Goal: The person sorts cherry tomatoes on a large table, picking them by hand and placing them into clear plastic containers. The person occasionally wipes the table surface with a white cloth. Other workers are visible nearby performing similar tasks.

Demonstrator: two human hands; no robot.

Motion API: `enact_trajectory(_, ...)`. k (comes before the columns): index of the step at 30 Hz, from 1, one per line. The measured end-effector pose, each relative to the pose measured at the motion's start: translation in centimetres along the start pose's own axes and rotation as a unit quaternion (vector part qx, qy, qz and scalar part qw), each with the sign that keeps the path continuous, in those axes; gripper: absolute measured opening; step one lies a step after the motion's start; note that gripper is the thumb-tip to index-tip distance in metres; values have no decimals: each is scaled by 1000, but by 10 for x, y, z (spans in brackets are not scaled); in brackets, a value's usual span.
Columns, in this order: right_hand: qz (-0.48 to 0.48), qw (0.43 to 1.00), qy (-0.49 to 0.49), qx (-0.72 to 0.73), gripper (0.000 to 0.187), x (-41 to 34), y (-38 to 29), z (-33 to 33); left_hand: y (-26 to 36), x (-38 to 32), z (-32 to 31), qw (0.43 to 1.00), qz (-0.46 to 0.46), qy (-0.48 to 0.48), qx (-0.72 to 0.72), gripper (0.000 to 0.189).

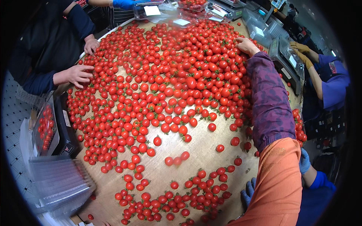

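Observation:
My right hand, bare, reaches to the far right side of a heap of red cherry tomatoes. Its fingers are bent at the tomatoes, and whether one is held cannot be made out. A purple patterned oversleeve covers that forearm above an orange sleeve. My left hand is out of view. Before me, tomatoes with green calyxes lie across a wooden tabletop, piled thickest near my right hand. A looser cluster of tomatoes lies at the near edge.
At left, a co-worker's two bare hands touch the tomatoes. Stacked clear plastic trays and a black scale stand nearby. Gloved co-workers' hands are at a right-hand scale; a blue-gloved hand is beside my sleeve. Clamshells line the back.

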State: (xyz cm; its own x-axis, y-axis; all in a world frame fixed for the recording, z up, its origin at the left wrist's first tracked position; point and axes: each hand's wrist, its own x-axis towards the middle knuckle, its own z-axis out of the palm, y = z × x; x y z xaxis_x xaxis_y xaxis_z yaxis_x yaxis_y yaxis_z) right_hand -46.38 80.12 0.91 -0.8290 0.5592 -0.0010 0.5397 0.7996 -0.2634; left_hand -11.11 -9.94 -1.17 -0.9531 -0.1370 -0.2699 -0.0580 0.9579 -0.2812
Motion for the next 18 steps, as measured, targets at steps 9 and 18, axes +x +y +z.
enact_trajectory(9, -5, 994, 95, 52, 55, -40, 12, 40, -14, -8, 19, 999, -4, 5, -35, 58)
enact_trajectory(18, -27, 999, 16, 24, 56, -100, -35, 42, -13, -15, 23, 995, -38, 23, -86, 60)
